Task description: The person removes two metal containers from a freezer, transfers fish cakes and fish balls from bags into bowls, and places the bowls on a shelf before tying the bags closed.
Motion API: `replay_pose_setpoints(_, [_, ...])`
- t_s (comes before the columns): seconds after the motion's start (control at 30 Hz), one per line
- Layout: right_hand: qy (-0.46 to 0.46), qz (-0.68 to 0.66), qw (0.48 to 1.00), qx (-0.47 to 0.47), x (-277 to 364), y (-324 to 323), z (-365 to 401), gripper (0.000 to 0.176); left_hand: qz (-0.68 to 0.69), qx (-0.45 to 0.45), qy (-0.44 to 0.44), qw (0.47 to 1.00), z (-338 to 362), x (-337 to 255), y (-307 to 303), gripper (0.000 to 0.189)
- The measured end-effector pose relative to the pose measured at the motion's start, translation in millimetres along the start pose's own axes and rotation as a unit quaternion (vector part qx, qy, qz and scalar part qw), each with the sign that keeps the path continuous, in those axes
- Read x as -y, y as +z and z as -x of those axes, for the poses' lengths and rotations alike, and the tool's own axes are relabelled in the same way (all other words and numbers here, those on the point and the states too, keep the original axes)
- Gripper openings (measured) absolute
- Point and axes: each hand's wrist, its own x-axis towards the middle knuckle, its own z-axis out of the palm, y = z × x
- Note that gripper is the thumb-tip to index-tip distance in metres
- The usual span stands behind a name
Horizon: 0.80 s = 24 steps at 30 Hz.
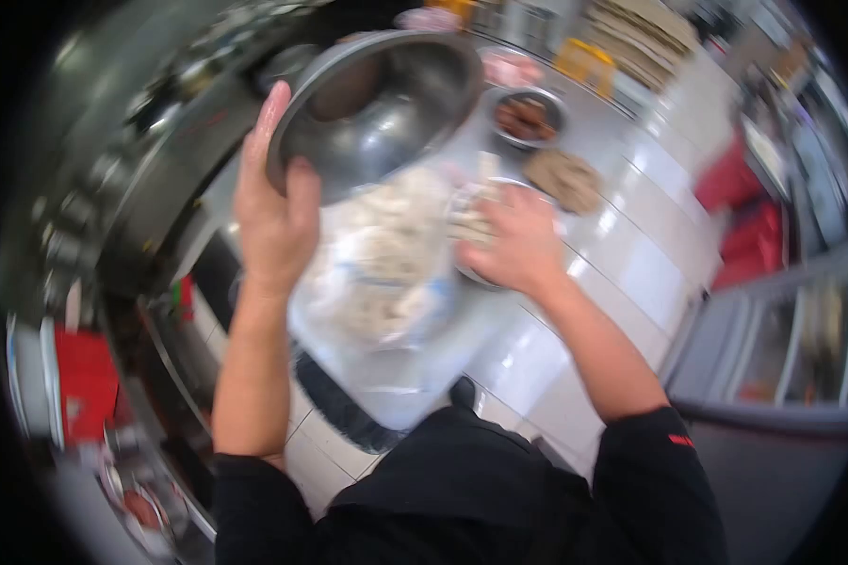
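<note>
My left hand [278, 202] grips the rim of a large metal mixing bowl [377, 113], thumb over the edge, and holds it tilted above the table. Its inside looks bare where I can see it. Below lies a clear plastic bag [367, 282] with pale, chunky pieces [391, 235] in and on it, blurred. My right hand [513, 235] is over a smaller round bowl [481, 273] of similar pale pieces, its blurred fingers apart and touching them. Whether any piece is between the fingers is hidden.
On the pale table [396, 391] stand a metal bowl of brown pieces [526, 118] and a dish of pink pieces [511, 68]. A crumpled brown cloth-like item [563, 179] lies at the right edge. Tiled floor [650, 226] runs alongside, with a glass-topped cabinet [773, 339] further right.
</note>
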Motion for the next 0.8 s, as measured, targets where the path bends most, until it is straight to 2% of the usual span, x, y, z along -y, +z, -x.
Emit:
replay_pose_setpoints(0.03, [-0.026, 0.006, 0.999, -0.019, -11, 6, 6, 0.055, 0.081, -0.056, -0.106, 0.989, 9, -4, -27, 0.055])
replay_pose_setpoints(0.07, [-0.053, 0.003, 0.999, -0.005, -12, 1, 4, 0.054, 0.008, -0.104, -0.156, 0.982, 28, 3, -68, 0.054])
replay_pose_setpoints(0.13, [-0.025, -0.007, 0.999, 0.038, -18, 6, 6, 0.054, -0.119, -0.180, -0.271, 0.938, 69, 12, -146, 0.054])
replay_pose_setpoints(0.17, [-0.037, 0.005, 0.999, 0.039, -13, 5, 1, 0.055, -0.034, -0.253, -0.318, 0.913, 89, 6, -186, 0.047])
replay_pose_setpoints(0.2, [-0.065, 0.029, 0.996, 0.054, -36, 15, -2, 0.055, -0.011, -0.323, -0.326, 0.888, 119, 8, -229, 0.044])
replay_pose_setpoints(0.23, [-0.051, 0.072, 0.992, 0.089, -31, 15, -10, 0.053, -0.017, -0.387, -0.331, 0.860, 158, 2, -277, 0.042])
replay_pose_setpoints(0.3, [-0.083, 0.110, 0.984, 0.112, -12, 9, -17, 0.055, -0.060, -0.504, -0.338, 0.793, 239, -22, -370, 0.037])
replay_pose_setpoints(0.37, [-0.272, 0.249, 0.928, 0.051, 23, -9, -18, 0.041, -0.135, -0.606, -0.289, 0.728, 329, -71, -449, 0.037])
replay_pose_setpoints(0.4, [-0.243, 0.213, 0.944, 0.064, 26, -8, -20, 0.043, -0.144, -0.666, -0.299, 0.668, 361, -108, -477, 0.041])
replay_pose_setpoints(0.43, [-0.210, 0.178, 0.958, 0.078, 25, -5, -17, 0.046, -0.229, -0.689, -0.256, 0.638, 422, -124, -514, 0.047])
replay_pose_setpoints(0.47, [-0.213, 0.172, 0.959, 0.073, 18, -3, -14, 0.045, -0.237, -0.739, -0.231, 0.586, 457, -151, -535, 0.052])
replay_pose_setpoints(0.53, [-0.206, 0.166, 0.963, 0.061, 9, 3, -20, 0.042, -0.332, -0.758, -0.294, 0.478, 542, -195, -578, 0.059])
replay_pose_setpoints(0.6, [-0.173, 0.148, 0.971, 0.065, 11, 5, -21, 0.045, -0.359, -0.773, -0.374, 0.364, 623, -234, -608, 0.062])
replay_pose_setpoints(0.63, [-0.150, 0.143, 0.976, 0.066, 5, 3, -19, 0.047, -0.291, -0.789, -0.381, 0.384, 674, -249, -617, 0.061])
replay_pose_setpoints(0.67, [-0.161, 0.092, 0.979, 0.088, -63, 27, -31, 0.048, -0.236, -0.819, -0.402, 0.335, 703, -263, -620, 0.051])
replay_pose_setpoints(0.7, [-0.170, 0.040, 0.978, 0.112, -133, 53, -44, 0.050, -0.179, -0.891, -0.310, 0.281, 745, -269, -620, 0.036])
replay_pose_setpoints(0.73, [-0.136, 0.032, 0.986, 0.096, -112, 48, -20, 0.052, -0.120, -0.886, -0.339, 0.291, 786, -284, -628, 0.031])
replay_pose_setpoints(0.77, [-0.112, 0.000, 0.988, 0.104, -55, 24, -8, 0.052, -0.062, -0.876, -0.370, 0.301, 822, -296, -635, 0.030])
replay_pose_setpoints(0.8, [-0.046, 0.006, 0.995, 0.093, -24, 15, -4, 0.053, -0.060, -0.845, -0.420, 0.327, 839, -298, -645, 0.033])
